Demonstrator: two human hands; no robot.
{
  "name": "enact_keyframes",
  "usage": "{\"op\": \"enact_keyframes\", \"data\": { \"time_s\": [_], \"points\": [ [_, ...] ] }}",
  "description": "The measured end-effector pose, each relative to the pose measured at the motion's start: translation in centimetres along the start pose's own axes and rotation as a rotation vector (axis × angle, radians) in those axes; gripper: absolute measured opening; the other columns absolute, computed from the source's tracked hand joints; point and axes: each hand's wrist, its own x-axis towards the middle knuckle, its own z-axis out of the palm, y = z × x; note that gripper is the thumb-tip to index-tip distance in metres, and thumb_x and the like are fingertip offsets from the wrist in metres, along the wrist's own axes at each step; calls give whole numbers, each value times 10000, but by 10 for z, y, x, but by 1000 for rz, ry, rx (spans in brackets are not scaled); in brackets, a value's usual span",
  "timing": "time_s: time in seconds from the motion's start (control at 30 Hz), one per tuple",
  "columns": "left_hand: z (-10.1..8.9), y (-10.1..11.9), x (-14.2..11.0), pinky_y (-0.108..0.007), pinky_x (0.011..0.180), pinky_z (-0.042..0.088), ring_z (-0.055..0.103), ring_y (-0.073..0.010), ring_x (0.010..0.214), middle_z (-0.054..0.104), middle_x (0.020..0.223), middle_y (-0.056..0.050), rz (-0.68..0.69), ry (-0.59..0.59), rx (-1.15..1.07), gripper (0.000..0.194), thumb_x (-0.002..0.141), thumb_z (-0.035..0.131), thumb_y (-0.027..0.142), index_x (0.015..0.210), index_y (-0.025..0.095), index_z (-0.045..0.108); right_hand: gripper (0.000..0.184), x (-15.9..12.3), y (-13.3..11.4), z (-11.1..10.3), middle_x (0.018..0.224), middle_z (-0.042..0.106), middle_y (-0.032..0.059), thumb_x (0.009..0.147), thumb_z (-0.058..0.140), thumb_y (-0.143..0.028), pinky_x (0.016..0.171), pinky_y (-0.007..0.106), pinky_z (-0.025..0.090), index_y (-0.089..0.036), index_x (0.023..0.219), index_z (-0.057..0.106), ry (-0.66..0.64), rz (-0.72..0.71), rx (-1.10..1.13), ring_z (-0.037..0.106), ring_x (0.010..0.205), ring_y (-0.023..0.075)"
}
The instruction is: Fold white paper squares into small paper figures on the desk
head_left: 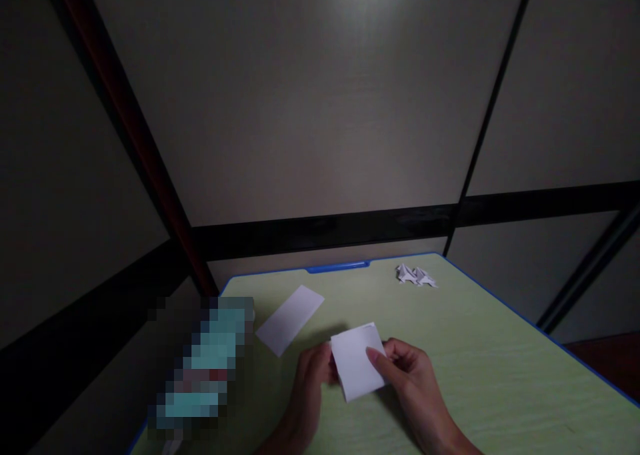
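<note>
A folded white sheet of paper (356,365), roughly square, is held just above the table between both hands. My right hand (413,378) grips its right side, thumb flat on top and fingers curled behind. At the left edge, my left hand (313,378) pinches the paper, its fingertips partly hidden behind it. Beyond my left hand lies a rectangular strip of white paper (290,319), flat on the table. Small folded paper figures (415,275) stand together near the far right corner.
The light green table (500,375) has a blue edge and a blue handle piece (338,267) at its far side. A pixelated turquoise object (213,355) rests along the left edge. Pale panels with dark bands (320,231) rise right behind the table.
</note>
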Motion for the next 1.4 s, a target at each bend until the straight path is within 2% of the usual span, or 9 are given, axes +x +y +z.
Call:
{"op": "enact_keyframes", "data": {
  "time_s": [0.1, 0.17, 0.27, 0.43, 0.6, 1.07, 1.27, 1.4],
  "points": [
    [0, 1, -2, -214, 492, 372, 489, -124, 524, 570, 545, -17, 25, 11, -2, 293, 589, 559, 387, 653, 106, 611, 264, -1, -1, 0, 413, 448, -37, 575, 614, -323, 397, 184, 255, -122, 454, 493, 3, 3, -12, 356, 403, 67],
    [3, 4, -3, -203, 467, 359, 466, -112, 486, 531, 470, 5, 21, -155, 58, 264, 564, 594, 354, 600, 93, 604, 261, -1, -2, 1, 406, 447, -38, 569, 621, -314, 387, 179, 247, -121, 446, 495, 5, 2, -9, 349, 395, 62],
    [5, 5, -2, -197, 470, 353, 466, -112, 505, 547, 508, -8, 32, -230, 86, 252, 584, 585, 330, 630, 83, 603, 259, -1, -3, 2, 406, 450, -36, 568, 622, -320, 386, 179, 242, -123, 449, 502, -2, 8, -9, 348, 392, 64],
    [4, -1, 1, -194, 470, 346, 454, -109, 511, 536, 510, -7, 44, -201, 124, 247, 612, 561, 323, 649, 84, 605, 266, -1, -5, 3, 424, 448, -39, 582, 608, -337, 401, 183, 250, -126, 473, 489, -12, 24, -11, 354, 406, 69],
    [6, 2, 1, -189, 445, 328, 420, -93, 474, 518, 479, 0, 45, -181, 130, 260, 592, 568, 337, 574, 80, 597, 277, -1, -5, 3, 407, 402, -58, 590, 603, -331, 389, 179, 220, -135, 467, 451, -12, 5, -28, 317, 392, 57],
    [7, 1, 3, -184, 429, 307, 404, -88, 459, 496, 463, 10, 60, -169, 166, 274, 600, 555, 354, 544, 87, 582, 298, 0, -2, 4, 410, 417, -48, 591, 594, -367, 388, 184, 235, -138, 465, 453, -8, 3, -30, 325, 393, 63],
    [5, -1, 3, -184, 420, 303, 397, -87, 451, 474, 439, 11, 70, -179, 202, 295, 613, 542, 366, 536, 83, 574, 291, 1, -2, 5, 409, 435, -48, 555, 629, -352, 384, 182, 245, -140, 462, 453, -8, 27, 45, 345, 389, 65],
    [3, -3, 3, -189, 428, 311, 410, -96, 468, 484, 458, 5, 70, -194, 216, 299, 619, 537, 370, 583, 78, 586, 269, 2, -1, 4, 407, 433, -51, 559, 632, -337, 391, 182, 241, -136, 474, 475, 37, 60, 99, 347, 391, 64]
  ]
}}
